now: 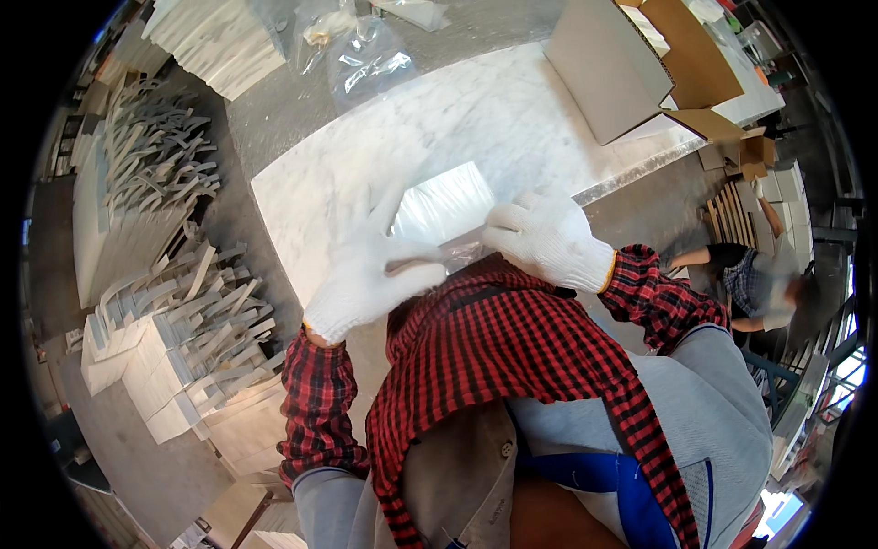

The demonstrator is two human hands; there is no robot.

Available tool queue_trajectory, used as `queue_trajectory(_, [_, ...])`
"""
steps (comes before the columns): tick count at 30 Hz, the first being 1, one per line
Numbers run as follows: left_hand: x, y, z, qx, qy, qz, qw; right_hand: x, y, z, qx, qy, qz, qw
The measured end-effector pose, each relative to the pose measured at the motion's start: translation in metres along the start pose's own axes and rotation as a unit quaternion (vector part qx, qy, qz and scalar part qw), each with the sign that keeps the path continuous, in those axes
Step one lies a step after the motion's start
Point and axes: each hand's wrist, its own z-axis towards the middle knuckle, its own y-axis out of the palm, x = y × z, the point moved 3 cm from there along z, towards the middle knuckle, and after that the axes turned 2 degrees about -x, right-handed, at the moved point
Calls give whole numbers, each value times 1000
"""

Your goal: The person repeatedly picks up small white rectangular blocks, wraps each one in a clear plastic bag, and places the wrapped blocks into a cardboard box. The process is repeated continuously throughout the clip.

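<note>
A flat white rectangular slab [444, 203] in clear plastic wrap lies on the marble-patterned tabletop [347, 169] in front of me. Loose clear film [464, 251] bunches at its near edge. On the slab's left side is my left hand [366, 279] in a white knit glove, thumb and fingers apart, the fingers smeared by motion. My right hand [547, 236], gloved the same way, is at the slab's right end with its fingers bent together. Whatever may be pinched between those fingertips is hidden.
An open cardboard box [613, 78] stands at the table's far right. Beyond the far edge lie clear plastic bags [366, 59] near a stack of white panels [215, 46]. Piles of slabs with loose strips [174, 357] fill the left. Another person [754, 274] bends at the right.
</note>
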Motion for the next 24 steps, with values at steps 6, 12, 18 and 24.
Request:
queue_trajectory(6, [24,-4,24,107,-6,171,979,5,18,-9,-34,-8,6,999])
queue_trajectory(12, [20,32,21,52,-2,260,964,10,24,-6,-50,-42,69,996])
queue_trajectory(18, [29,28,15,28,12,307,951,23,0,10,17,25,191,981])
queue_trajectory(24, [-8,49,-34,138,93,170,971,34,48,43,77,-45,127,988])
